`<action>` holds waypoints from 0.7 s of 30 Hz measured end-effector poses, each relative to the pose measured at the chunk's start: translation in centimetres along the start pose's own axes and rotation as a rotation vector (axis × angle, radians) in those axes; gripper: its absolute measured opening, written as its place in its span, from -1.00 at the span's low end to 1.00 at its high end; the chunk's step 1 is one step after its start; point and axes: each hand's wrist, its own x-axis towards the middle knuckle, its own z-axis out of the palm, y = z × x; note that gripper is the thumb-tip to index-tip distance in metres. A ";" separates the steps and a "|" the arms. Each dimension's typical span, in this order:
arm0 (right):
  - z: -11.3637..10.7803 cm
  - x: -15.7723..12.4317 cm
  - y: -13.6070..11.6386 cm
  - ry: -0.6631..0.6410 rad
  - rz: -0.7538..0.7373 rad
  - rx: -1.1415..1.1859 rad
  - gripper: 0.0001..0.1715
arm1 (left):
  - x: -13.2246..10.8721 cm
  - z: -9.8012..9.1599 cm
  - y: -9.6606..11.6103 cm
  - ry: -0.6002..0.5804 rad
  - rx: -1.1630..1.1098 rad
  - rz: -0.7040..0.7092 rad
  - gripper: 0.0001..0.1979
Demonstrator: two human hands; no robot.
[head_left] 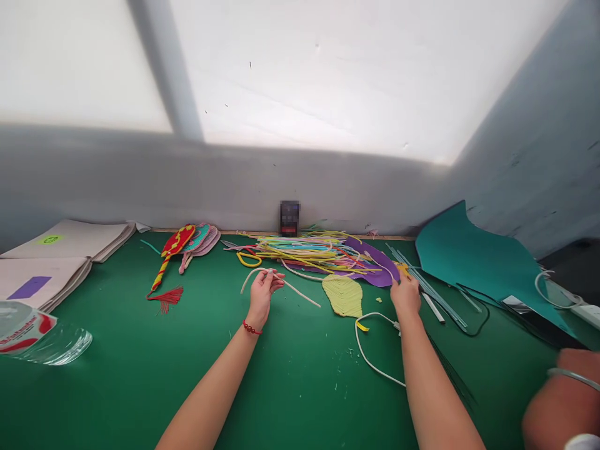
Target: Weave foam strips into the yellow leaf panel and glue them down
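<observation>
My left hand (267, 287), a red beaded bracelet at its wrist, pinches a thin pale cord (300, 295) that curves out on both sides above the table. Farther right, my right hand (405, 294) is closed on a small yellow tool (403, 270); the fingers hide most of it, so its kind is unclear. Between the hands lies a pale yellow leaf-shaped piece (343, 295) with ribbed rows. Behind it, a heap of coloured cords (300, 250) rests partly on a purple sheet (382, 269). Yellow-handled scissors (249, 259) lie at the heap's left end.
Decorated fans (178, 240) and a red tassel (169, 297) lie left. Paper stacks (70, 240) and a water bottle (42, 334) are far left. A white cable (370, 365), clear sticks (445, 300) and a teal sheet (473, 250) are right. Another person's arm (557, 400) shows lower right.
</observation>
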 end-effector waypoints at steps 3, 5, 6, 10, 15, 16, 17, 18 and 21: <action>1.2 -2.5 -3.2 0.012 -0.097 0.029 -0.44 | 0.1 0.0 0.0 -0.033 0.022 -0.030 -0.73; 2.0 -5.3 -6.2 -0.072 -0.205 0.206 -0.43 | 0.1 0.1 0.0 -0.048 0.030 -0.038 -0.73; 2.3 -6.9 -7.6 -0.200 -0.240 0.321 -0.42 | 0.0 0.2 0.0 -0.056 0.033 -0.041 -0.74; 3.1 -12.5 -11.7 -0.514 -0.362 0.429 -0.46 | -0.5 0.3 -0.3 -0.092 0.052 -0.063 -0.73; 3.0 -14.9 -11.7 -0.842 -0.442 0.423 -0.47 | -1.4 -0.9 -0.7 -0.072 0.073 -0.101 -0.72; 3.0 -14.8 -11.4 -0.828 -0.449 0.407 -0.49 | -1.4 -1.3 -0.8 -0.057 0.069 -0.105 -0.72; 3.1 -14.6 -11.0 -0.806 -0.455 0.394 -0.50 | -1.5 -1.6 -0.7 -0.039 0.063 -0.109 -0.73; 3.2 -14.4 -10.7 -0.777 -0.464 0.381 -0.52 | -1.5 -2.0 -0.7 -0.020 0.055 -0.110 -0.73; 3.6 -13.6 -10.1 -0.670 -0.483 0.337 -0.54 | -1.4 -3.0 -0.3 0.043 0.039 -0.102 -0.73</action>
